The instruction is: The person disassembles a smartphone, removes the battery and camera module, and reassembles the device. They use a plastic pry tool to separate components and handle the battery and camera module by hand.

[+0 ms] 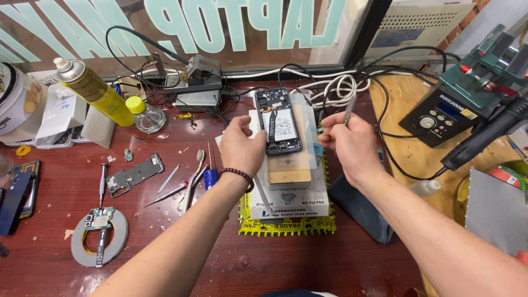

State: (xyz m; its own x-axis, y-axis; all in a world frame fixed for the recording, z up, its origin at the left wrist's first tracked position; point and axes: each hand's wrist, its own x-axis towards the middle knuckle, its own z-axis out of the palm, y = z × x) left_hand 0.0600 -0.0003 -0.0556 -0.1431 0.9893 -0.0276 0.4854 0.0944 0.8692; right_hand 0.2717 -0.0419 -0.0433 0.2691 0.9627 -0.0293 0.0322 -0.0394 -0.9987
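— From the head camera, what is lying at the middle of the bench?

— An opened phone (279, 122) is lying on a heating pad (290, 181), back cover off and insides facing up. Its long axis is running away from the person toward the window (165, 27), the camera end pointing at the glass and the lower end pointing back toward the person.

— What is the left hand (242, 146) doing?

— It is resting just left of the phone, fingers curled narrowly against the phone's left edge, steadying it.

— And the right hand (346, 144)?

— It is sitting just right of the phone, pinched shut on thin tweezers (348, 110) whose upper end is sticking up and away from the phone. Whether the tip is touching the phone, I cannot tell.

— What else is lying around the phone?

— Well to its left, a yellow spray can (93, 89) is leaning and a tape roll (99, 238) is carrying a small circuit board. Nearer on the left, loose tools (181, 184) are lying on the red bench. Far right of the phone, a rework station (440, 115) is standing.
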